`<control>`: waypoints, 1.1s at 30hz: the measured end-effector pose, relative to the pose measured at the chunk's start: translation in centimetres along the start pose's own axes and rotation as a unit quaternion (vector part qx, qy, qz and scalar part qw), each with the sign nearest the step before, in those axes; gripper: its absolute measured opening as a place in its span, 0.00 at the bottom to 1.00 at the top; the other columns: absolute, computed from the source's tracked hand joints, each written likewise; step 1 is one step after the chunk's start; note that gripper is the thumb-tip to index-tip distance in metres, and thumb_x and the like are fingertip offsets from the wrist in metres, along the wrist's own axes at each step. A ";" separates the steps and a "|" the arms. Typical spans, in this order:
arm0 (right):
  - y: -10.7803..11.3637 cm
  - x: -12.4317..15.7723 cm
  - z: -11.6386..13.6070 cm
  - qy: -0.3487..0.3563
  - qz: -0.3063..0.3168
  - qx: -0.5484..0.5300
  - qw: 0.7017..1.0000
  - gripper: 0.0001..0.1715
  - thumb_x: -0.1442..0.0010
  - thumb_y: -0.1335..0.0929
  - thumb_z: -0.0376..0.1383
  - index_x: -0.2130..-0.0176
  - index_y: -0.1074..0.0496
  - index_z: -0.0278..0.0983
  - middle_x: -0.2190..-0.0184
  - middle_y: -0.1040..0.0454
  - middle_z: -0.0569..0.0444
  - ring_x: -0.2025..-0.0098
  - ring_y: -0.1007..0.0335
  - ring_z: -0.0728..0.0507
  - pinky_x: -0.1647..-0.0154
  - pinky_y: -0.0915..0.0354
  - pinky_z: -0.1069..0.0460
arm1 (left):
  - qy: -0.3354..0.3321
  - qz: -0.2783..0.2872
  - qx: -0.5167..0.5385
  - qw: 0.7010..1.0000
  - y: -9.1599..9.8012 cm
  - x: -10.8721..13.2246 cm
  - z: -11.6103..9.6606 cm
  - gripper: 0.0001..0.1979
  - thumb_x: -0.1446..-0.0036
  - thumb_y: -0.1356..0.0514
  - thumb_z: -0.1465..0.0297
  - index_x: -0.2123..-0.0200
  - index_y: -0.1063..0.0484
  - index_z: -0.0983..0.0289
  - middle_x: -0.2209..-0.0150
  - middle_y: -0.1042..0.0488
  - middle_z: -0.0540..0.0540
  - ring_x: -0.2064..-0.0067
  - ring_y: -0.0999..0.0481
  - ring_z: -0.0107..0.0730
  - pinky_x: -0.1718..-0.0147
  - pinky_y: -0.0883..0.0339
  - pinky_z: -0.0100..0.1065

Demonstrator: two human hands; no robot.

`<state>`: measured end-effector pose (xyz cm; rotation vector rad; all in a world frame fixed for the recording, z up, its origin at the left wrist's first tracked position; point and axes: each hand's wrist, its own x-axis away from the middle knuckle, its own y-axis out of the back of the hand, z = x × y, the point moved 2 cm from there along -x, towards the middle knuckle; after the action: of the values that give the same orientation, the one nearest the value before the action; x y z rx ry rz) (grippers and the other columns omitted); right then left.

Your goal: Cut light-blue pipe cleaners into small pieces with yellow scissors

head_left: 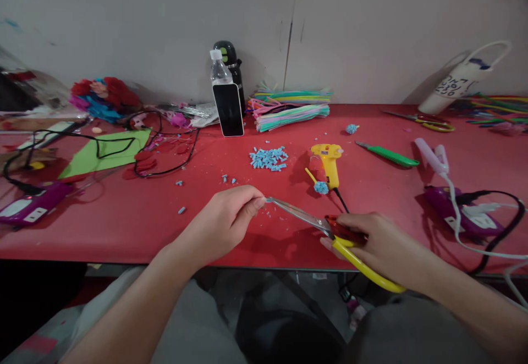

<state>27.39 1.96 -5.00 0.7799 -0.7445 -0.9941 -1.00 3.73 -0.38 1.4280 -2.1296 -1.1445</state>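
Left hand [231,213], centre frame, pinches a blue piece [268,200]; right hand [381,243], lower right, grips scissors [315,220]. Blade tips beside fingertips [259,202]: a slip could nick skin.

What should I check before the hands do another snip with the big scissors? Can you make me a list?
1. Scissors held by the handles in the right hand: ok.
2. Blue piece pinched in the left hand, at the blade tips: ok.
3. Left fingertips well away from the blade tips: not ok, they look very close.
4. Pile of blue bits out of the blades' way: ok, it lies beyond them.
5. Yellow glue gun cool: cannot tell, heat doesn't show.
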 end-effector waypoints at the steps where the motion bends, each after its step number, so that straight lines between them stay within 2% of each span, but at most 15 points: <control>1: 0.0 0.0 -0.1 0.001 -0.002 0.002 1.000 0.21 0.40 0.34 0.51 0.74 0.36 0.39 0.80 0.39 0.60 0.78 0.51 0.50 0.78 0.51 0.55 | 0.000 0.000 0.001 1.000 0.0 0.0 0.0 0.12 0.31 0.52 0.67 0.68 0.36 0.63 0.72 0.35 0.48 0.71 0.37 0.25 0.70 0.42 0.29; 6: -0.4 -0.1 -0.7 -0.009 -0.011 0.001 1.000 0.17 0.42 0.32 0.48 0.73 0.33 0.39 0.80 0.36 0.59 0.79 0.48 0.50 0.79 0.51 0.55 | 0.000 -0.002 0.002 1.000 -0.2 0.0 -0.1 0.13 0.31 0.52 0.66 0.68 0.37 0.63 0.72 0.35 0.48 0.71 0.37 0.25 0.70 0.42 0.28; 11: 0.0 -0.3 -0.3 -0.014 -0.035 0.013 0.999 0.23 0.41 0.33 0.52 0.76 0.39 0.39 0.82 0.43 0.61 0.78 0.53 0.51 0.79 0.54 0.55 | 0.010 0.005 -0.009 1.000 0.2 0.0 0.2 0.13 0.31 0.51 0.64 0.66 0.33 0.62 0.72 0.32 0.48 0.70 0.34 0.25 0.68 0.41 0.28; 14: 0.2 -0.3 0.0 -0.011 -0.045 0.022 0.999 0.25 0.41 0.33 0.52 0.77 0.42 0.39 0.82 0.46 0.61 0.78 0.56 0.51 0.80 0.55 0.55 | 0.063 0.049 -0.038 0.996 2.0 0.4 1.9 0.15 0.33 0.50 0.59 0.67 0.30 0.61 0.72 0.29 0.48 0.69 0.33 0.27 0.68 0.40 0.28; 17: 0.3 -0.3 0.1 -0.004 -0.045 0.021 0.999 0.24 0.41 0.33 0.52 0.77 0.42 0.39 0.82 0.45 0.61 0.78 0.56 0.51 0.80 0.55 0.55 | 0.153 0.083 -0.097 0.980 4.9 1.7 5.0 0.18 0.38 0.46 0.55 0.70 0.27 0.61 0.74 0.28 0.49 0.70 0.32 0.31 0.69 0.39 0.30; 21: 0.3 -0.2 0.1 0.003 -0.037 0.013 0.999 0.23 0.41 0.33 0.51 0.76 0.40 0.38 0.82 0.44 0.61 0.78 0.55 0.51 0.80 0.54 0.55 | 0.269 0.134 -0.089 0.950 7.9 3.8 8.9 0.16 0.45 0.42 0.54 0.72 0.23 0.60 0.68 0.22 0.53 0.65 0.25 0.41 0.66 0.35 0.33; 24: 0.3 -0.2 0.0 0.005 -0.032 0.008 0.999 0.21 0.40 0.33 0.50 0.75 0.40 0.39 0.81 0.43 0.61 0.77 0.54 0.50 0.79 0.53 0.55 | 0.321 0.140 -0.090 0.932 8.5 4.4 10.2 0.16 0.46 0.42 0.55 0.75 0.23 0.60 0.69 0.21 0.55 0.65 0.24 0.44 0.66 0.34 0.36; 30: 0.3 0.0 -0.5 0.011 -0.030 0.021 0.999 0.21 0.42 0.32 0.47 0.75 0.42 0.39 0.81 0.44 0.62 0.77 0.57 0.50 0.78 0.54 0.54 | 0.353 0.144 -0.102 0.919 8.2 4.0 10.3 0.18 0.50 0.43 0.55 0.82 0.29 0.62 0.77 0.25 0.54 0.72 0.27 0.41 0.69 0.38 0.35; 33: 0.4 0.0 -0.5 0.011 -0.031 0.022 0.999 0.22 0.41 0.32 0.48 0.75 0.44 0.40 0.81 0.44 0.62 0.77 0.56 0.50 0.78 0.54 0.54 | 0.346 0.103 -0.139 0.922 8.4 3.7 10.6 0.24 0.46 0.46 0.50 0.83 0.33 0.62 0.81 0.30 0.53 0.75 0.29 0.38 0.72 0.41 0.34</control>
<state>28.00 2.21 -4.90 0.8559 -0.7288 -1.0253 -14.69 6.54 -1.10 1.2019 -1.5038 -0.6796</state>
